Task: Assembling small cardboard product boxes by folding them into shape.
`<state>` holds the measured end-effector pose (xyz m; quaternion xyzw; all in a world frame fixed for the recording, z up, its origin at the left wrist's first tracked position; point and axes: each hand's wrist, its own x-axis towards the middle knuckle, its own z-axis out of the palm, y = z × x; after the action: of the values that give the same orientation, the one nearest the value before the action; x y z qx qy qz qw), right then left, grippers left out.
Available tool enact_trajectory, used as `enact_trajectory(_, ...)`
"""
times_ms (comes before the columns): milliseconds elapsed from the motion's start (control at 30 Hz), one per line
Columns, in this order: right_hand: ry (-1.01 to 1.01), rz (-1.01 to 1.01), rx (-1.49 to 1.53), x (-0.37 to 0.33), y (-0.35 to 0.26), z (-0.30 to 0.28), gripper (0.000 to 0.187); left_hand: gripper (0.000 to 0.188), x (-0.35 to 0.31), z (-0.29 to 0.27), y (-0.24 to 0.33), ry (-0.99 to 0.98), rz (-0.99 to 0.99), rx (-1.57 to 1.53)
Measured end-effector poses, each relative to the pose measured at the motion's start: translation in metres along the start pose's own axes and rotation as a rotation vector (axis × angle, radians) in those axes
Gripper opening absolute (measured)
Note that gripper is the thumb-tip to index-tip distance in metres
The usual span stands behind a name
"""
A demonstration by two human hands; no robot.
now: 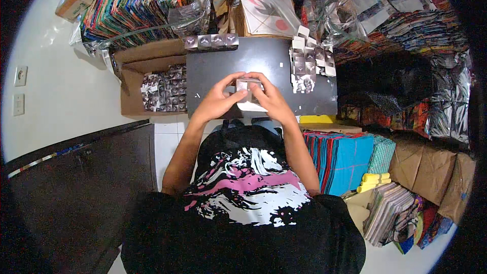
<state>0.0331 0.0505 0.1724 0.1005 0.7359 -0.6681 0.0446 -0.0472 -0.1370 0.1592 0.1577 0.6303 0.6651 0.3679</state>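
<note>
Nearest is the person's black shirt point(157, 233) with its white and pink print, and beyond it the two bare hands meet over the front part of a dark table point(218, 66). Between them is a small carton point(243, 86), its white end toward the body; whether it touches the tabletop I cannot tell. The left hand point(219, 99) and the right hand point(272, 100) pinch it from both sides, thumbs on the face turned up and fingers curled round the far edge. It looks like thin, smooth card, so likely light, stiff along the folds yet easily dented in mid-panel, and perhaps a little slippery; the edges and corners seem the safest hold, with gentle thumbs. To the left a brown cardboard box point(133, 94) holds many similar cartons point(172, 91); to the right lies a cluster of cartons point(306, 63), some with white flaps raised. At the table's far edge sits a row of cartons point(217, 41), and behind rise bundled colourful packets point(144, 12)
</note>
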Motion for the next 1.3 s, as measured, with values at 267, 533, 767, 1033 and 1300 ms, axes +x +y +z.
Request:
enact_trajectory(267,-0.044,0.15,-0.008,0.001,0.018,-0.002,0.035,0.055,0.005,0.001,-0.027,0.087,0.02,0.216)
enact_trajectory(533,0.203,-0.433,-0.127,-0.01,-0.014,-0.023,0.05,0.055,0.002,-0.004,-0.009,0.19,-0.213,-0.206)
enact_trajectory(767,0.096,-0.256,-0.121,-0.016,-0.024,-0.015,0.01,0.051,0.001,0.003,-0.002,0.257,0.02,0.118)
enact_trajectory(1033,-0.005,-0.06,0.148,-0.015,-0.015,-0.015,0.013,0.056,-0.002,0.005,0.01,0.437,0.111,0.116)
enact_trajectory(1300,-0.178,0.308,0.62,-0.019,-0.021,-0.009,0.022,0.056,0.0,0.005,0.014,0.549,0.284,0.065)
